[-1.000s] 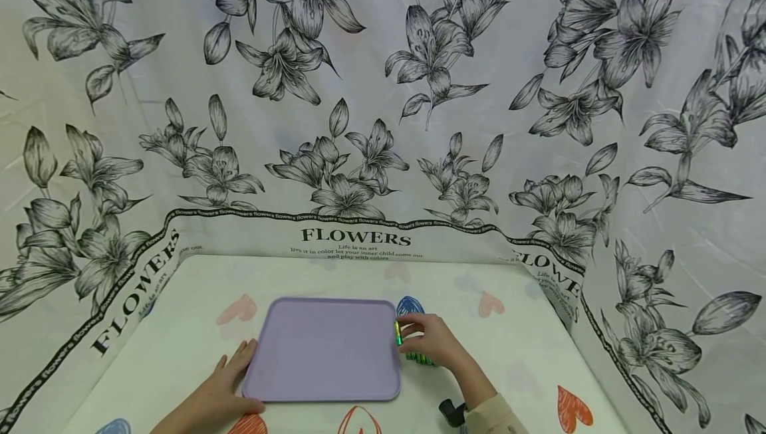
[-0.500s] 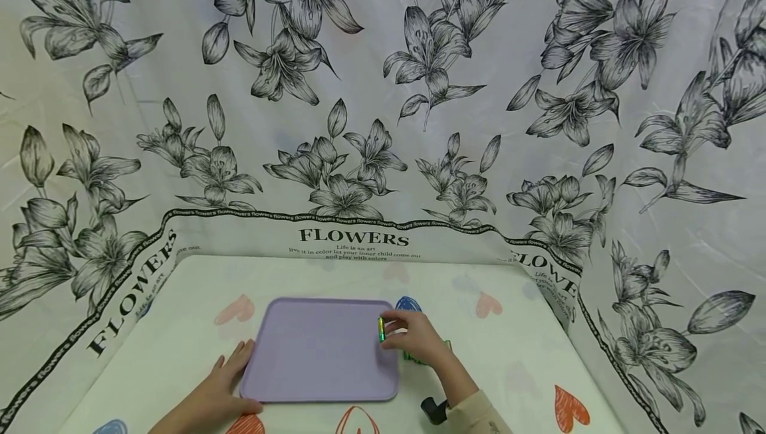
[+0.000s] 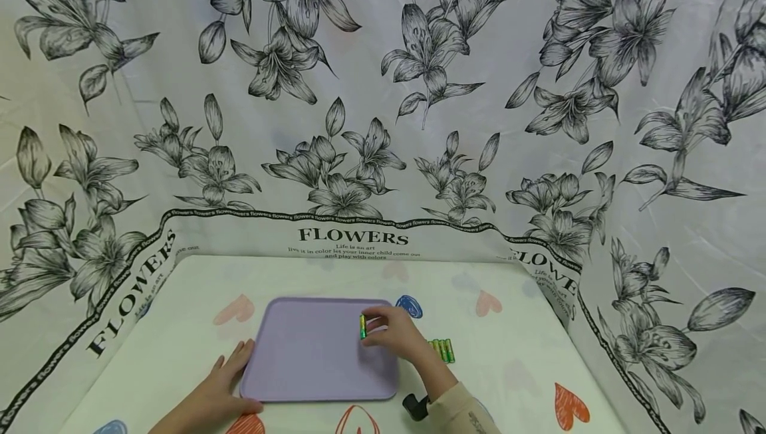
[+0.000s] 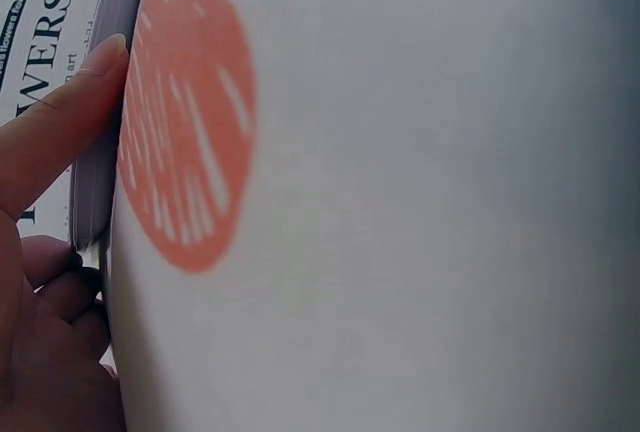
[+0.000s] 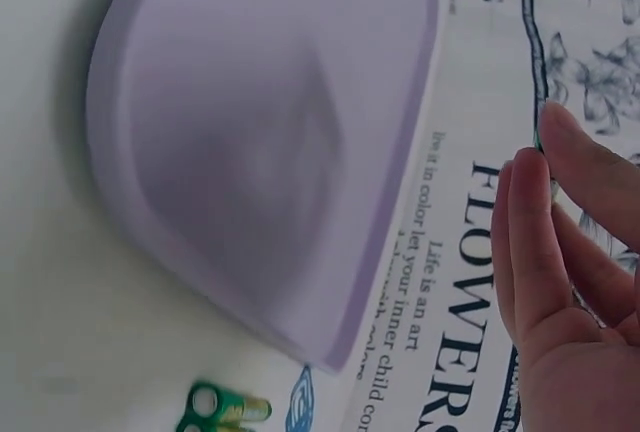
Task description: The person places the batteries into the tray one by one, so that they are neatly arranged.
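Note:
The right hand (image 3: 395, 334) is above the right part of a lilac tray (image 3: 311, 354). Between thumb and fingertips it pinches a green and gold battery (image 3: 362, 327), held upright. In the right wrist view, the fingers (image 5: 535, 232) mostly hide that battery. At the tray's near left corner rests the left hand (image 3: 224, 384), fingers stretched along the left side and thumb by the front edge. From the left wrist, the thumb (image 4: 70, 117) touches the tray rim (image 4: 100, 142), the other fingers lying beside the corner.
Several more batteries (image 3: 444, 351) lie in a row right of the tray, partly behind the right forearm. A black device (image 3: 414, 407) is at the right wrist. White cloth (image 3: 497, 354) with printed hearts covers the table, and a flower-patterned curtain (image 3: 371, 155) hangs behind.
The right hand has moved left with the battery, from the tray's right edge to over its surface. More of the battery row shows. The left hand has stayed at its corner.

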`<state>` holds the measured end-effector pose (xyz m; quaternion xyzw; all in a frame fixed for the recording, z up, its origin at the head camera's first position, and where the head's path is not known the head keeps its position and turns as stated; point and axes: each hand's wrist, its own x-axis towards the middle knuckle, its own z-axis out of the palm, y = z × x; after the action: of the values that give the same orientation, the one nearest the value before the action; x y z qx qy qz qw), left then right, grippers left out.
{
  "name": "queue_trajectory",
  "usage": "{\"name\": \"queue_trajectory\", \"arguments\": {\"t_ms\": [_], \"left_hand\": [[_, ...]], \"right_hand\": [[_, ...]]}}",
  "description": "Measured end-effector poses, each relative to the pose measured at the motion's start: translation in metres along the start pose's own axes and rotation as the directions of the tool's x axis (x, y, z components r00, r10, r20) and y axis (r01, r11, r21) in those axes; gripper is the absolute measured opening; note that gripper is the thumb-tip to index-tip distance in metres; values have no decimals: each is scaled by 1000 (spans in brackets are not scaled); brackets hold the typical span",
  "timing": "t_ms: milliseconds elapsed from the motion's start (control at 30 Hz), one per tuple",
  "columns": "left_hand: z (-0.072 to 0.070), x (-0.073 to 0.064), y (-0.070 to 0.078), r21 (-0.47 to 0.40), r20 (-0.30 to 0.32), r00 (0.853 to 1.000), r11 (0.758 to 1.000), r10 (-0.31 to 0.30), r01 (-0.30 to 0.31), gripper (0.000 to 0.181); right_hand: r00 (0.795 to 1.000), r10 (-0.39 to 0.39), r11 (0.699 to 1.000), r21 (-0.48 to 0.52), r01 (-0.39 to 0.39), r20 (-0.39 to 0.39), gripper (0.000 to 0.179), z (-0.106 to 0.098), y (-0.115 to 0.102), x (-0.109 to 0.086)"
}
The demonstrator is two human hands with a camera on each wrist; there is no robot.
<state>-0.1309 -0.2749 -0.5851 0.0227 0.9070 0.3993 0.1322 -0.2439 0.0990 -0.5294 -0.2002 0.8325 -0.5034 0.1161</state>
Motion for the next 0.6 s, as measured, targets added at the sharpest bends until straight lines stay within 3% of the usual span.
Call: {"name": "queue_trajectory", "arguments": {"t_ms": [167, 333, 600], "left_hand": [[0, 0, 1, -5, -1, 1000, 1000, -5, 5, 127], [0, 0, 0, -19, -8, 999, 999, 31, -31, 127], [-1, -2, 2, -41, -18, 998, 997, 57, -58, 127]], "right_hand": [[1000, -26, 1000, 0, 26, 17, 54, 11, -2, 5], [1000, -13, 1000, 16, 13, 28, 54, 23, -4, 11], [1000, -8, 999, 33, 8, -11, 51, 41, -6, 19]]}}
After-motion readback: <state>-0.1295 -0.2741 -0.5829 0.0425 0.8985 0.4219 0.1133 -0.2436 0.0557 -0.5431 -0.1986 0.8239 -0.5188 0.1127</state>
